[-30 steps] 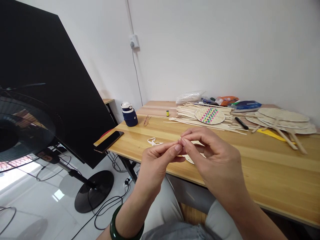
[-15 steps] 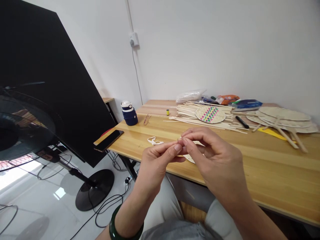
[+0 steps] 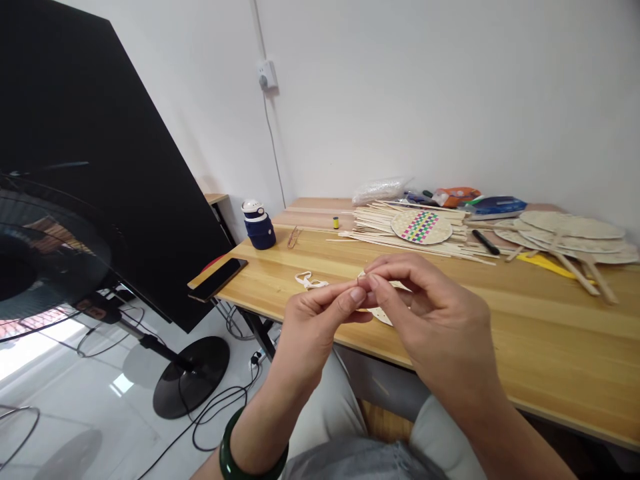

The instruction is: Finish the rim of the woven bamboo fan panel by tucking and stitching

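Over the table's front edge, my left hand and my right hand meet fingertip to fingertip. Thumb and index finger of each are pinched together. A very thin dark sliver shows between the fingertips, too small to name. Behind my hands a pale woven piece with small dark dots lies on the table, largely covered by my fingers. A white strip of band lies curled just beyond my left hand.
A yellow spool, a blue bottle and a phone stand or lie on the wooden table. Pale strips, a patterned woven disc, a black marker and stacked hand fans are farther back. An electric fan is at left.
Both hands keep the same pinch, with only a tiny shift at the fingertips. The view has moved very slightly; the things on the table stay put.
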A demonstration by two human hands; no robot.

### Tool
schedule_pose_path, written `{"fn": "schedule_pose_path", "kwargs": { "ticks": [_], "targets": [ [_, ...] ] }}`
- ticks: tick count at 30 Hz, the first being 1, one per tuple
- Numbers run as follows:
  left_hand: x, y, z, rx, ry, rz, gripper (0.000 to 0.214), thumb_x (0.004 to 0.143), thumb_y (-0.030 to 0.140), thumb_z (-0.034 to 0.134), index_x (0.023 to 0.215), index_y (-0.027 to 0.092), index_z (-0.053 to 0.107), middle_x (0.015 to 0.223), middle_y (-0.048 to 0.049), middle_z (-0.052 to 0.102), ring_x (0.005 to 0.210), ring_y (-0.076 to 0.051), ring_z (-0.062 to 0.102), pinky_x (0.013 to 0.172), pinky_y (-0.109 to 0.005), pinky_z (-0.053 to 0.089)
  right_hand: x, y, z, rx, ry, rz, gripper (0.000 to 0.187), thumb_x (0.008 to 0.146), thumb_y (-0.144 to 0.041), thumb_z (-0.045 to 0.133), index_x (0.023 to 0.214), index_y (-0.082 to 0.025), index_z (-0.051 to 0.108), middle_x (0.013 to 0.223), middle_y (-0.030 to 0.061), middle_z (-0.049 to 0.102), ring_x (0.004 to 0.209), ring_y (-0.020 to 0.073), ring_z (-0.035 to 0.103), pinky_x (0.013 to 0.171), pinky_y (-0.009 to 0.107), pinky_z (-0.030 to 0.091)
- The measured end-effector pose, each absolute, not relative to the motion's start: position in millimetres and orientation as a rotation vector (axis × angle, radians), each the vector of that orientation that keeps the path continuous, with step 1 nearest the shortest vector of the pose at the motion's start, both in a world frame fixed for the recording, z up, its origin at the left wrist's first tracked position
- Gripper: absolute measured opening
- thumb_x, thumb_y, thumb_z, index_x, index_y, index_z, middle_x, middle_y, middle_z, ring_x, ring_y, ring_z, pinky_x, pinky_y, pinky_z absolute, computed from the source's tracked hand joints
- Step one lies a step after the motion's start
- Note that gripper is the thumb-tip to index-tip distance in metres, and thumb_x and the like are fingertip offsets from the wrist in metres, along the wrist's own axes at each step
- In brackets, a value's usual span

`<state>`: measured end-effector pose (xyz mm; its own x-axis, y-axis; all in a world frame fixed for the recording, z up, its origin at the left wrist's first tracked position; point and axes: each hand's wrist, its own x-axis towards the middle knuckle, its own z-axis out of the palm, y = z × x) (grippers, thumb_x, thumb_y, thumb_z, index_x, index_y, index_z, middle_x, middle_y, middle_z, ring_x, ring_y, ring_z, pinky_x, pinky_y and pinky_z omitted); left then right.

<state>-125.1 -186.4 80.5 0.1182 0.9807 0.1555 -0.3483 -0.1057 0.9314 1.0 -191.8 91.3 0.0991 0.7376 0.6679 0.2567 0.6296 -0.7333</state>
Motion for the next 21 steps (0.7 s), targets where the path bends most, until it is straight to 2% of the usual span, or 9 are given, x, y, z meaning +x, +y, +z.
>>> {"fn": "schedule_pose_path", "kwargs": {
  "ticks": [21],
  "targets": [
    [-124.5, -187.6, 79.7, 1.127, 0.81, 1.329, 0.016, 0.081, 0.025, 0.071, 0.092, 0.018, 0.079, 0.086, -0.0069, 0.077, 0.085, -0.022, 0.071, 0.077, -0.032, 0.059, 1.6, -189.8, 89.3, -0.854, -1.518, 0.405, 0.014, 0.084, -0.008, 0.06, 0.079, -0.021, 0.064, 0.086, -0.0001, 0.064, 0.082, 0.0116, 0.061, 0.069, 0.02, 0.054]
  ]
}}
